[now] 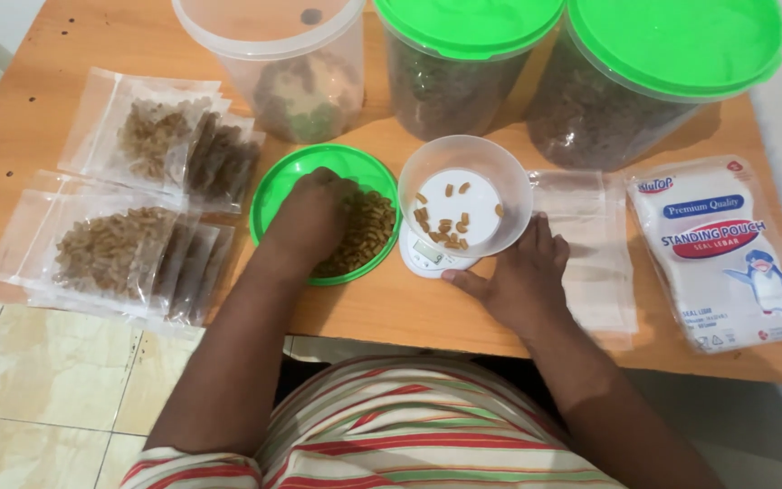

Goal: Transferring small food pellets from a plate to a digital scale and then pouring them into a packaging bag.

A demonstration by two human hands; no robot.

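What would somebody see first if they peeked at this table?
Probably the left hand digging into brown pellets heaped in a green lid at the middle. Beside it, a white bowl holding a few pellets sits on a small scale, with the right hand flat on the table next to it.

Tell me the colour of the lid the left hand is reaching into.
Bright green lid, lying upturned with brown pellets in it, under the left hand; head view shows it.
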